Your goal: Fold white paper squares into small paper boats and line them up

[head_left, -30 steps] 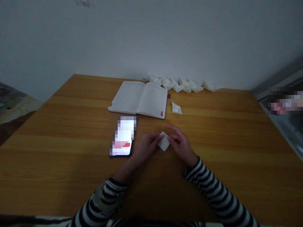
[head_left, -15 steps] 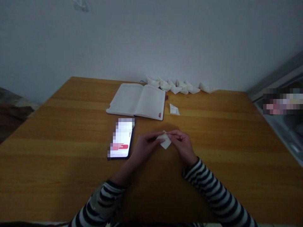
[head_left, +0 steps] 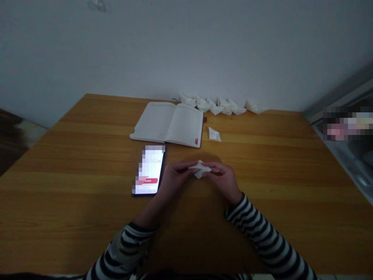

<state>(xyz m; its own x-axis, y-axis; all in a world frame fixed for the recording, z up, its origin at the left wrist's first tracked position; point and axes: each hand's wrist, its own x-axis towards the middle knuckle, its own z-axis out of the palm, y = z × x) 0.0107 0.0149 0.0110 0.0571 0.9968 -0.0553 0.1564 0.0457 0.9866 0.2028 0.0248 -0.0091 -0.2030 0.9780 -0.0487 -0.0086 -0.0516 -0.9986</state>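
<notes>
A small folded piece of white paper (head_left: 199, 169) is held between both hands above the table. My left hand (head_left: 177, 175) pinches its left side between thumb and fingers. From the other side, my right hand (head_left: 224, 178) pinches the right corner in the same way. The paper has a pointed upper edge, a wide middle and a lower point. Just left of my left hand lies a phone (head_left: 151, 170) with its screen lit. Beyond my right hand a second folded paper piece (head_left: 214, 134) lies flat.
An open notebook (head_left: 186, 126) lies behind the phone on the wooden table (head_left: 276, 167). Several folded paper boats (head_left: 224, 105) stand in a row along the wall (head_left: 186, 46). At the far right is a grey surface (head_left: 346, 155) with a blurred-out area.
The paper has gone from a flat diamond to a wider, partly opened shape. My right fingers have shifted from its top to its right corner.
</notes>
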